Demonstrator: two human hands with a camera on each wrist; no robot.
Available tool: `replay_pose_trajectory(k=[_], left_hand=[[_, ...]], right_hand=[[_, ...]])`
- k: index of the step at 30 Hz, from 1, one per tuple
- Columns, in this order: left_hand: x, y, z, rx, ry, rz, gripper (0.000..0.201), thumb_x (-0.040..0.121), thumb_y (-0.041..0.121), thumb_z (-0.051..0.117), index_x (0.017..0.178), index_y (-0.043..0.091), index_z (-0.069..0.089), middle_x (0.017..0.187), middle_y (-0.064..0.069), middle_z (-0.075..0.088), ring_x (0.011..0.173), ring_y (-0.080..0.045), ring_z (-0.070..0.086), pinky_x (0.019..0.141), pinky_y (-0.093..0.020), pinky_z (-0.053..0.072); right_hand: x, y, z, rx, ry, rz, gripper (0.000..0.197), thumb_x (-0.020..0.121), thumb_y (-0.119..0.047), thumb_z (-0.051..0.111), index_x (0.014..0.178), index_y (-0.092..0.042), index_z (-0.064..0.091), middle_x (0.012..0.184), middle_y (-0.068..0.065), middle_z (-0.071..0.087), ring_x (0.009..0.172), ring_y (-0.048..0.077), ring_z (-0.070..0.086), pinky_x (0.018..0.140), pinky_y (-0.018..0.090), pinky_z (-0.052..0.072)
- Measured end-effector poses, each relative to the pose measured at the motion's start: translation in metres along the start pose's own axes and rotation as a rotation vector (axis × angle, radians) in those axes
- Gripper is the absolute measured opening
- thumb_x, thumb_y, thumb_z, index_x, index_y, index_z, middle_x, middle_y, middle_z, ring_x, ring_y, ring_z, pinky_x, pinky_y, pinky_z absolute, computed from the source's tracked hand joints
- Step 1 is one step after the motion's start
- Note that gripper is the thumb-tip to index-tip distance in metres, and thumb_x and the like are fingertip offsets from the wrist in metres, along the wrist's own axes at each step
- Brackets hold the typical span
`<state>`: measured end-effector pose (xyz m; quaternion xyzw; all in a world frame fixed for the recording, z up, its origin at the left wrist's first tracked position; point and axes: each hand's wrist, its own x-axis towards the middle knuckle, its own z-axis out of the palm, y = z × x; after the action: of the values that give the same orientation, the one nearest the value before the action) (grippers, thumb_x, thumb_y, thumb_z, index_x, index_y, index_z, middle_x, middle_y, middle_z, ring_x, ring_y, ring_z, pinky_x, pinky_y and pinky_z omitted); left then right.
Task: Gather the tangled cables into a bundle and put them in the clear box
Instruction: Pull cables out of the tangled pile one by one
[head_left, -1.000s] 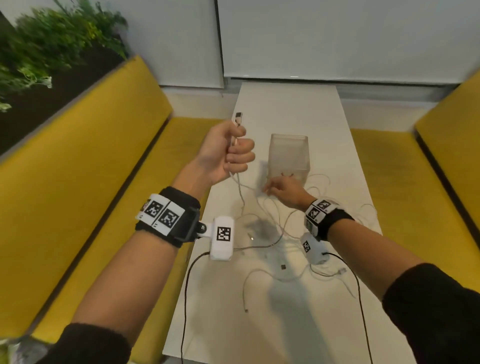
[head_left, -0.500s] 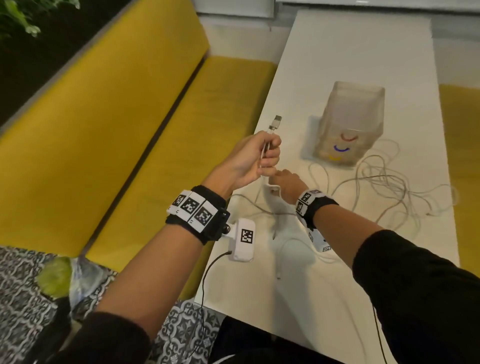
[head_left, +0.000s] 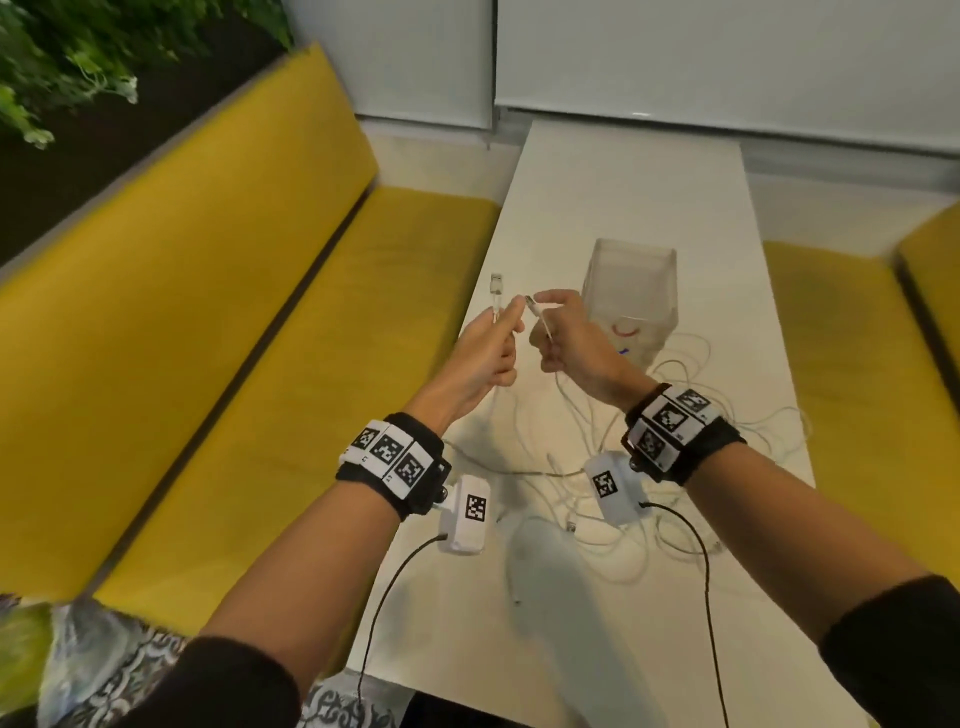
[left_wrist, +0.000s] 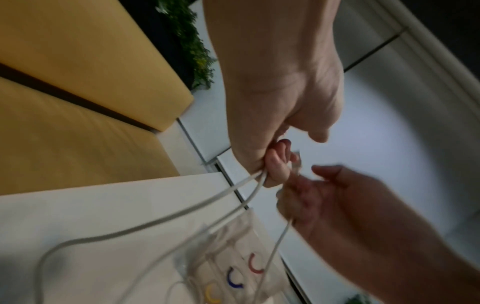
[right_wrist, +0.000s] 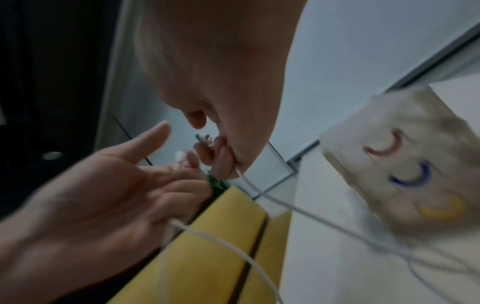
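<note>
Gathering is under way, mid-frame in the head view: the left hand (head_left: 485, 358) pinches white cable ends, a USB plug (head_left: 497, 285) poking up. The right hand (head_left: 571, 343) pinches another connector (head_left: 531, 303), seemingly passing it across. Most cables (head_left: 691, 415) sprawl on the white table (head_left: 613, 182) beside the clear box (head_left: 631, 291), right of centre. Next: collect remaining loops.

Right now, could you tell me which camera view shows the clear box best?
The head view: the whole clear box stands upright on the white table, beyond both hands. The left wrist view catches only its blurred lower part; the right wrist view shows one blurred wall.
</note>
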<state>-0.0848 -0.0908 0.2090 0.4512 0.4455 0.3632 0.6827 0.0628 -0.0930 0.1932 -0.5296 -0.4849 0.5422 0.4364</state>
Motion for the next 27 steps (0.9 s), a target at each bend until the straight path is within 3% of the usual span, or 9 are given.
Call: replay_pose_trajectory(k=[2,5,10,14,17,20,22,25,27], left_hand=[[0.001,0.005,0.015,-0.024,-0.019,0.053,0.024,0.103,0.036,0.053,0.095,0.014,0.046,0.053,0.009,0.041,0.048,-0.008,0.031,0.046,-0.023,0.023],[0.003,0.012,0.032,0.014,-0.014,0.141,0.018,0.103,0.025,0.053,0.092,0.012,0.049,0.06,0.002,0.048,0.051,-0.011,0.046,0.049,-0.025,0.03],[0.005,0.022,0.053,0.174,0.008,0.268,0.021,0.098,0.031,0.062,0.088,0.013,0.057,0.068,0.001,0.051,0.051,-0.007,0.044,0.053,-0.026,0.039],[0.005,0.03,0.073,0.299,0.035,0.357,0.023,0.1,0.03,0.058,0.085,0.014,0.052,0.071,0.002,0.047,0.059,-0.008,0.045,0.058,-0.026,0.039],[-0.002,0.048,0.09,0.224,0.091,0.42,0.029,0.106,0.034,0.044,0.084,0.015,0.049,0.068,0.003,0.049,0.054,-0.006,0.046,0.058,-0.027,0.04],[-0.007,0.087,0.096,-0.07,0.161,0.496,0.026,0.109,0.032,0.033,0.096,0.016,0.048,0.061,0.001,0.043,0.054,-0.012,0.049,0.062,-0.028,0.043],[-0.011,0.118,0.09,-0.258,0.169,0.524,0.023,0.109,0.035,0.031,0.106,0.016,0.046,0.061,0.0,0.033,0.047,-0.014,0.047,0.053,-0.027,0.043],[-0.023,0.155,0.077,-0.341,0.176,0.591,0.026,0.108,0.039,0.035,0.114,0.015,0.044,0.061,0.004,0.03,0.047,-0.01,0.028,0.044,-0.024,0.027],[-0.026,0.166,0.07,-0.276,0.184,0.635,0.018,0.106,0.035,0.045,0.103,0.017,0.046,0.058,0.008,0.032,0.049,-0.008,0.025,0.045,-0.022,0.026]], right_hand=[[-0.012,-0.018,-0.003,-0.006,-0.03,-0.052,0.029,0.1,-0.009,0.031,0.128,-0.016,0.031,0.074,0.006,0.049,0.062,0.009,0.042,0.054,0.022,0.035],[-0.028,-0.036,-0.015,-0.091,-0.043,-0.147,0.028,0.104,-0.008,0.035,0.128,-0.014,0.023,0.078,0.008,0.055,0.061,0.012,0.051,0.058,0.024,0.045],[-0.048,-0.056,-0.033,-0.23,-0.051,-0.213,0.02,0.105,-0.011,0.035,0.12,-0.014,0.021,0.076,0.015,0.058,0.057,0.025,0.052,0.057,0.036,0.048],[-0.061,-0.067,-0.044,-0.233,0.006,-0.258,0.026,0.105,-0.014,0.038,0.124,-0.009,0.021,0.082,0.021,0.061,0.05,0.021,0.052,0.048,0.028,0.047],[-0.067,-0.072,-0.053,-0.21,0.098,-0.241,0.036,0.1,-0.028,0.052,0.123,-0.012,0.029,0.07,0.01,0.062,0.047,0.017,0.045,0.045,0.026,0.041],[-0.072,-0.063,-0.072,-0.335,0.091,-0.213,0.045,0.09,-0.046,0.064,0.103,-0.005,0.051,0.065,0.009,0.048,0.056,0.019,0.039,0.052,0.03,0.034],[-0.079,-0.047,-0.091,-0.419,0.094,-0.186,0.059,0.087,-0.054,0.064,0.083,0.004,0.052,0.067,0.017,0.041,0.06,0.018,0.037,0.054,0.03,0.031],[-0.094,-0.021,-0.126,-0.439,0.211,-0.094,0.05,0.093,-0.042,0.062,0.058,-0.014,0.039,0.057,0.008,0.029,0.049,0.009,0.027,0.05,0.025,0.023],[-0.101,-0.009,-0.148,-0.501,0.296,-0.04,0.046,0.094,-0.034,0.061,0.061,-0.019,0.032,0.057,-0.002,0.026,0.048,0.007,0.023,0.051,0.026,0.021]])
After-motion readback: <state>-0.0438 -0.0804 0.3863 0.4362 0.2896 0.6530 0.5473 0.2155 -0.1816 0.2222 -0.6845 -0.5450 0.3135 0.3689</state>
